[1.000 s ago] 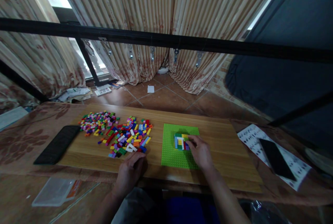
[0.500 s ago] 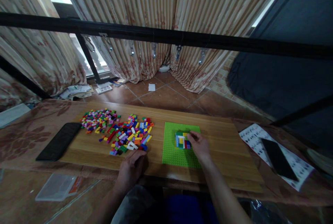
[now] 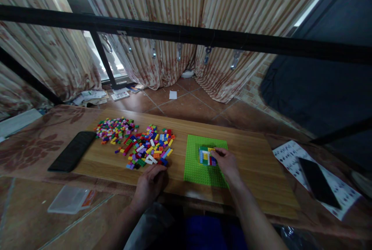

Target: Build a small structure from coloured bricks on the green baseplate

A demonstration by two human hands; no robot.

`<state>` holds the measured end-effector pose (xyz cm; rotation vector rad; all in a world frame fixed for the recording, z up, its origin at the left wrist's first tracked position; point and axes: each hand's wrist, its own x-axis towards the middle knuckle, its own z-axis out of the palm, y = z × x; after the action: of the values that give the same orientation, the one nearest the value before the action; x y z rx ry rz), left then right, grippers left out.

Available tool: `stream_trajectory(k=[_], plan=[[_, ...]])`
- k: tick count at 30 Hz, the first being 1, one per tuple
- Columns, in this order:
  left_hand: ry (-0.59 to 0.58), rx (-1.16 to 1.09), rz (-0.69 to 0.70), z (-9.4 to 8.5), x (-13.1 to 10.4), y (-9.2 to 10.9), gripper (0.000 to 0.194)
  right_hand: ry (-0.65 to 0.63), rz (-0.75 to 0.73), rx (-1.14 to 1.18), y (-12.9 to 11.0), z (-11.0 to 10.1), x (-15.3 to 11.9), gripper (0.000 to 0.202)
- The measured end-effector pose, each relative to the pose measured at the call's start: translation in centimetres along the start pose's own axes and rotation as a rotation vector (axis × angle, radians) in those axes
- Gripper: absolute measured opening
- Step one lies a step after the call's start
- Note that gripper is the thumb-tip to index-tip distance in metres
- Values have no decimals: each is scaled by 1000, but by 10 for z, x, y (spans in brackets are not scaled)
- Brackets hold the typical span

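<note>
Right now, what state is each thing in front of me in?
Green baseplate, lying flat
Brick build, sitting on the baseplate
Loose bricks, scattered in two adjoining heaps
Right hand, fingertips at the brick build
Left hand, curled near the loose bricks; grip unclear
Black slab, lying flat
Printed sheet, spread out
Phone, dark, lying on the sheet
Curtains, hanging

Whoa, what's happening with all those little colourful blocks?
A person's right hand has its fingers at the right side of a small multicoloured brick build, on a green baseplate. Whether they hold another brick is too small to tell. The left hand is curled just below a heap of loose bricks. Another heap lies farther left on the wooden board.
</note>
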<state>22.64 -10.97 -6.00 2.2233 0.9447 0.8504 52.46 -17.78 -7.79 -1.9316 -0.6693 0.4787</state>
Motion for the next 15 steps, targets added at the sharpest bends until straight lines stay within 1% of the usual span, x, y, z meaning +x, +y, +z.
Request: stream_trajectory(k=[5,9,15], plan=[[-5,7,-20,-1,0,2,15,12,3,-22,0,0,2,38],[-14,0,-5,-1,0,1,16,15,-17,3,-2,2,1,36],[20,5,10,0,-2,-2,15,45,-48,56,-7,0,-6,36]])
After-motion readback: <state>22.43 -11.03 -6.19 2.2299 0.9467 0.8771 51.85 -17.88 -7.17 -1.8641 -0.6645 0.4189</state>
